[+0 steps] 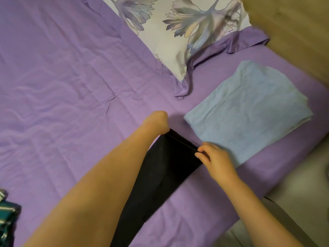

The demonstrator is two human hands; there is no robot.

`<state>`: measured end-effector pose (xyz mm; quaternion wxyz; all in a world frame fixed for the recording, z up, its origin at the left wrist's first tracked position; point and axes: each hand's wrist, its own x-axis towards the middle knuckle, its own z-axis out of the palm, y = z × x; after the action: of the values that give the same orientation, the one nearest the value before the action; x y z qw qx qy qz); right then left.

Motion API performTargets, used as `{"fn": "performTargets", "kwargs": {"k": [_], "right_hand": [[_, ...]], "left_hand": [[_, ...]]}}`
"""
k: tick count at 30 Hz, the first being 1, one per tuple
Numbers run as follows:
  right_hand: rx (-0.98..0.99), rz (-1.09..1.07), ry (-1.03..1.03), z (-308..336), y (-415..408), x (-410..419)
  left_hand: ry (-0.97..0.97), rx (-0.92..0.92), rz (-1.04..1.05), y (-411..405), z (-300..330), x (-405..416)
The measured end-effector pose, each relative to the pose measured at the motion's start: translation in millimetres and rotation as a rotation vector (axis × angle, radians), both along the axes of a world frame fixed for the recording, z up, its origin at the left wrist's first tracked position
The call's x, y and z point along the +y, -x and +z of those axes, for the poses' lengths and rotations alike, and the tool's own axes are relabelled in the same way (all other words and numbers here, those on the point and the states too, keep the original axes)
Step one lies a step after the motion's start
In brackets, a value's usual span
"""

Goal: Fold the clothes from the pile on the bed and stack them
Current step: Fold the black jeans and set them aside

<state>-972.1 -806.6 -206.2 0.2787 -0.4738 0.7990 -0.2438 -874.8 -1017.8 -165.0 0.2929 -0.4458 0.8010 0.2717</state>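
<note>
A dark navy garment (160, 175) lies in a long folded strip on the purple bed sheet (62, 86), running from the bottom centre up toward the middle. My left hand (157, 122) grips its far left corner, with the fingers hidden under the wrist. My right hand (211, 155) pinches the far right corner of the same edge. A folded light blue garment (249, 107) lies flat on the bed just right of my hands.
A floral pillow (178, 29) with a purple border sits at the top. Striped teal clothing (7, 216) shows at the bottom left edge. The bed's right edge drops to a grey floor (293, 184), and a wooden headboard (293, 24) fills the top right.
</note>
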Motion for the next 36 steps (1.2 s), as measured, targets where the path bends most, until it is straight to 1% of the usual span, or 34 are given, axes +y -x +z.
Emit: {"fn": "performTargets", "kwargs": {"k": [2,5,7,9,11,13,15,17,20,23,25,27,30,31,32,34,36], "right_hand": [[-0.047,-0.067,-0.076,-3.8,-1.6,-1.8],[-0.178,-0.164,-0.175,-8.0,-4.3,-5.1],[-0.177,-0.16,-0.235,-10.3,-6.6,-10.0],[-0.05,-0.084,-0.32,-13.0,-9.4,-18.0],[0.172,0.032,-0.403,-16.1,-14.6,-24.5],[0.36,0.122,-0.424,-14.6,-19.2,-30.2],[0.47,0.153,-0.3,-13.9,-21.4,-31.1],[0.576,0.154,-0.195,-17.4,-21.7,-28.7],[0.61,0.179,-0.188,-20.0,-27.5,-28.3],[0.585,0.249,-0.248,-21.3,-31.9,-35.7],[0.473,0.219,-0.287,-23.4,-35.7,-43.7],[0.369,0.11,-0.291,-24.8,-41.9,-56.2],[0.298,0.058,-0.257,-32.1,-45.7,-71.8],[0.296,0.046,-0.27,-34.5,-43.0,-73.6],[0.338,0.042,-0.288,-36.8,-39.8,-74.5],[0.475,0.072,-0.319,-40.5,-37.2,-72.6],[0.519,0.078,-0.289,-43.8,-39.9,-71.8]], "left_hand": [[0.047,0.096,0.086,-4.4,-11.2,4.1],[-0.076,0.286,0.251,-10.0,-23.9,7.8],[-0.14,0.354,0.291,-12.2,-27.5,7.3],[-0.155,0.373,0.305,-17.3,-32.6,6.5],[-0.157,0.41,0.354,-23.5,-37.8,7.5],[-0.171,0.507,0.449,-29.2,-41.7,12.0],[-0.123,0.597,0.532,-39.4,-44.2,22.2],[0.029,0.636,0.555,-61.8,-49.8,40.1],[0.182,0.582,0.533,-118.3,-57.2,72.2],[0.206,0.461,0.478,-174.5,-62.7,95.3],[0.197,0.423,0.458,-193.9,-65.4,103.4],[0.187,0.422,0.432,-198.5,-68.0,106.6],[0.169,0.446,0.496,-194.3,-71.2,102.5],[0.153,0.441,0.536,-192.7,-72.9,99.0],[0.136,0.422,0.553,-191.5,-75.6,95.1],[0.13,0.332,0.478,-188.6,-82.1,87.5],[0.169,0.246,0.394,-187.5,-85.2,83.1]]}}
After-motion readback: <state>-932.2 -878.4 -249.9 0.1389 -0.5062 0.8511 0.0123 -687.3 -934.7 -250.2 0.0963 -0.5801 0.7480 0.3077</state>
